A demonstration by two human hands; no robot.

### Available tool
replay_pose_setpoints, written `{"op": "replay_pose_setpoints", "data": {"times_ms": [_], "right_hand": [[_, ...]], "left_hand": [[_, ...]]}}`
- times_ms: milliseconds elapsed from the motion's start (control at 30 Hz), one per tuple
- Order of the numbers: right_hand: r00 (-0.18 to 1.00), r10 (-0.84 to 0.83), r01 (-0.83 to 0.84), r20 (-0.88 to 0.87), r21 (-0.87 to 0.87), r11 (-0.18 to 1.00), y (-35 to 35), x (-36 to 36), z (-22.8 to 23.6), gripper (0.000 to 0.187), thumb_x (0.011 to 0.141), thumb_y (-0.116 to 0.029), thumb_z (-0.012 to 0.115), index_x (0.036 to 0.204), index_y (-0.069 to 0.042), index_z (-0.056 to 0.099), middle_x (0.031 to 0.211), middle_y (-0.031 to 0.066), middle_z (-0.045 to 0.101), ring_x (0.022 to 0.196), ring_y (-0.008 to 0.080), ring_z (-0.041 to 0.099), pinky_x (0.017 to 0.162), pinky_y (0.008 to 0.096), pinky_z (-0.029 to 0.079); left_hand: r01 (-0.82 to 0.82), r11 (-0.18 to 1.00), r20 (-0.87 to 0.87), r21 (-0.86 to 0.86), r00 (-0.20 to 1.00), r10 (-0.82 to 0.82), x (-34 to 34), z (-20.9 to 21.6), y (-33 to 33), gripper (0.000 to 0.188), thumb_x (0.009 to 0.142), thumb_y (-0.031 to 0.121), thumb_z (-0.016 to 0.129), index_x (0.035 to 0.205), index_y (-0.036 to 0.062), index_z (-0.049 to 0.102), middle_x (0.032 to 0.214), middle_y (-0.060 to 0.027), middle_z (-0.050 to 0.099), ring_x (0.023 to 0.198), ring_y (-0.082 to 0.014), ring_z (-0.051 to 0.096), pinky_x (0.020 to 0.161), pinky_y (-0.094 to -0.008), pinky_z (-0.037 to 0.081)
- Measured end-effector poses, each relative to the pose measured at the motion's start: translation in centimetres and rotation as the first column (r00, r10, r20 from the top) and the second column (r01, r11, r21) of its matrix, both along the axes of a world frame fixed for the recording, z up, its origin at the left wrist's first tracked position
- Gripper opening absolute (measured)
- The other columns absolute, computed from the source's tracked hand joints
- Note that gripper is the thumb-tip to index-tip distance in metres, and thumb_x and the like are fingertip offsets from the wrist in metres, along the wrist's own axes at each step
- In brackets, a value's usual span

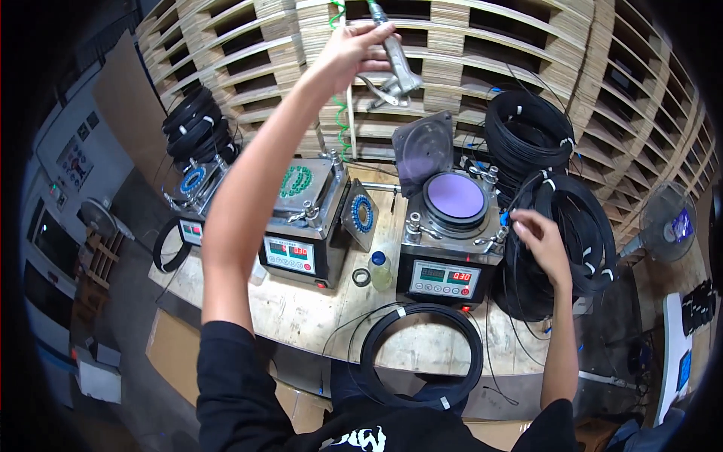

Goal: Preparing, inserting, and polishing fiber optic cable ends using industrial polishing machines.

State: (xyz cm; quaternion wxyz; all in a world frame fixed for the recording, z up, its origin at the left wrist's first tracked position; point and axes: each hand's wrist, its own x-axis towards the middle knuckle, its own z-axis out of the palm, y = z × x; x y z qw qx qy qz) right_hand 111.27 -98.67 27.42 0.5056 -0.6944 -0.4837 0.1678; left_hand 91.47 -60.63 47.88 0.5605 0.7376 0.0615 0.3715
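Observation:
My left hand [355,56] is raised high, wrapped round a metal air blow gun [399,64] that hangs nose down from a green coiled hose. Below and to the right stands a polishing machine [444,275] with its round top bearing a purple disc [457,196]. A grey square plate [425,151] leans upright behind the disc. At the machine's right side my right hand [544,242] has its fingers curled together, their tips by a small blue part [504,218] near a corner clamp [491,243]. What those fingertips hold is too small to tell.
Left of this stands a second machine [290,260] with a green ring fixture, then a third [190,226]. A blue-dotted plate [361,215] leans between. A blue-capped bottle [379,271] stands on the bench. Black cable coils [527,135] pile at right; another coil [367,354] overhangs the front edge.

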Motion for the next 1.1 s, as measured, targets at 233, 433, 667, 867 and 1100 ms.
{"op": "replay_pose_setpoints", "data": {"times_ms": [233,433,667,867,1100], "right_hand": [[0.995,-0.081,0.076,-0.064,-0.075,0.994,-2.3,-0.6,-4.3,0.024,0.096,-0.013,0.070,0.115,0.001,0.071,0.089,-0.0015,0.065,0.074,0.0036,0.051,0.066,0.0204,0.040],[0.975,-0.148,0.140,-0.163,-0.063,0.988,-2.2,-1.1,-5.8,0.024,0.094,-0.003,0.071,0.117,0.004,0.068,0.100,0.0000,0.065,0.087,0.0049,0.056,0.081,0.0207,0.046],[0.961,-0.161,0.155,-0.225,-0.041,0.987,-1.9,-0.6,-6.3,0.021,0.096,-0.001,0.068,0.116,0.006,0.065,0.102,0.0032,0.066,0.090,0.0062,0.058,0.083,0.0210,0.047],[0.967,-0.175,0.174,-0.184,-0.021,0.984,-1.3,-0.6,-6.7,0.019,0.098,-0.007,0.067,0.115,0.001,0.066,0.092,0.0000,0.065,0.074,0.0035,0.053,0.062,0.0189,0.041],[0.958,-0.180,0.177,-0.223,-0.034,0.984,-2.1,-0.3,-7.0,0.019,0.098,-0.003,0.066,0.115,0.004,0.066,0.097,0.0004,0.065,0.082,0.0039,0.055,0.073,0.0189,0.044]], "left_hand": [[-0.429,0.903,-0.182,-0.008,0.889,0.420,3.7,-4.7,17.1,0.047,0.089,0.024,0.081,0.126,0.0001,0.062,0.106,-0.0134,0.073,0.079,-0.0204,0.070,0.064,-0.0360,0.061],[-0.590,0.799,-0.270,-0.117,0.793,0.546,9.5,-11.6,25.8,0.039,0.084,0.015,0.084,0.119,0.0057,0.069,0.083,-0.0036,0.070,0.058,-0.0140,0.053,0.053,-0.0359,0.046],[-0.515,0.846,-0.291,-0.138,0.838,0.463,10.3,-16.0,29.7,0.031,0.085,0.010,0.080,0.111,0.0053,0.064,0.083,-0.0069,0.070,0.058,-0.0111,0.053,0.054,-0.0321,0.046],[-0.669,0.641,-0.375,0.375,0.523,0.765,7.3,-12.9,24.6,0.038,0.088,0.016,0.073,0.119,-0.0046,0.067,0.100,-0.0159,0.074,0.078,-0.0165,0.070,0.073,-0.0354,0.057],[-0.377,0.867,-0.020,0.327,0.914,0.405,-4.2,-13.8,1.0,0.032,0.102,0.023,0.060,0.118,-0.0039,0.067,0.091,-0.0090,0.072,0.074,-0.0126,0.068,0.066,-0.0297,0.056]]}}
